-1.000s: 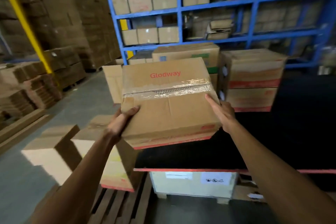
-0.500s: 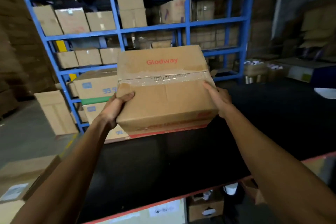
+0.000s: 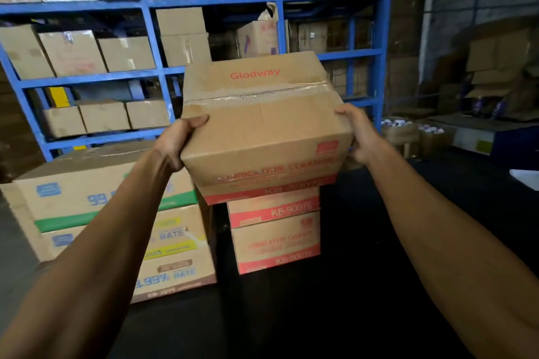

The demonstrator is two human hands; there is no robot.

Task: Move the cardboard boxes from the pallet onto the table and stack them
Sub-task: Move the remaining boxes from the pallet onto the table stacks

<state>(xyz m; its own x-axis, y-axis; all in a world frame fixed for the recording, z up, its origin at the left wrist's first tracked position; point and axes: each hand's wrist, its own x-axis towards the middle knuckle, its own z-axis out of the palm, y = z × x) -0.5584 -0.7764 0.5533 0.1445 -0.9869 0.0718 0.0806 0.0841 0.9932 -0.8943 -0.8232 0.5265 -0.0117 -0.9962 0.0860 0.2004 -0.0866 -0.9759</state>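
I hold a brown cardboard box (image 3: 262, 128) marked "Glodway" in red, taped across its top, at chest height. My left hand (image 3: 178, 140) grips its left side and my right hand (image 3: 360, 134) grips its right side. The box hovers right over a stack of two similar boxes with red bands (image 3: 274, 230) standing on the black table (image 3: 364, 285); whether it touches the stack I cannot tell. To the left on the table stand two larger boxes (image 3: 87, 192) with blue, green and yellow print, one on the other.
Blue metal shelving (image 3: 151, 32) full of cardboard boxes rises behind the table. More boxes and a blue-and-white bench (image 3: 481, 137) stand at the far right. A white sheet (image 3: 525, 178) lies at the table's right edge.
My view has swung left and come closer to the table. The held box has moved from over bare black table to just above the red-banded stack.
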